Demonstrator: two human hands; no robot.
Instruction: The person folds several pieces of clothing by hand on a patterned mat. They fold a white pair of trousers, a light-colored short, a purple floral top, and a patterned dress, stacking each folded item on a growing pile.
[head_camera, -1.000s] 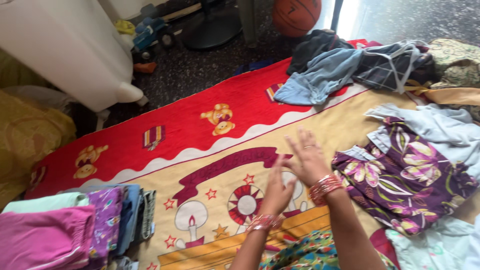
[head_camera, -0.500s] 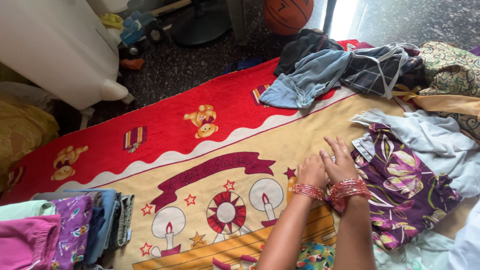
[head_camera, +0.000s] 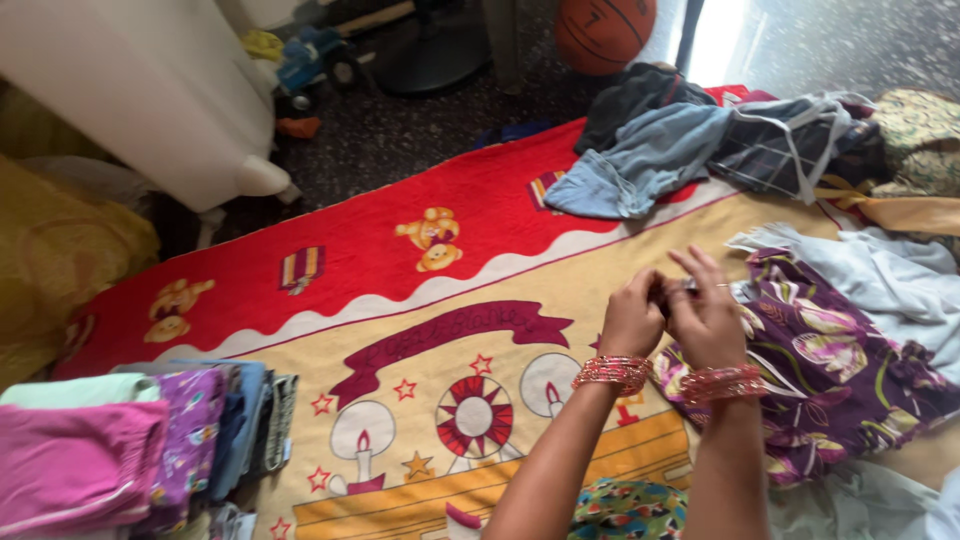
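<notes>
Purple floral garment (head_camera: 830, 370), crumpled flat on the blanket, its edge pinched up.

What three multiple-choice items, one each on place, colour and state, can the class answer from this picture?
1. Where is the orange basketball?
A. top, on the dark floor
B. on the blanket
C. in a hand

2. What colour is the flowered garment beside the hands?
A. green
B. purple
C. white

3. How are the left hand and right hand?
A. far apart
B. flat on the blanket
C. raised together

Key: A, it lies beyond the red and cream blanket; B, purple cloth with pale blooms; C, fingers meet above the blanket.
</notes>
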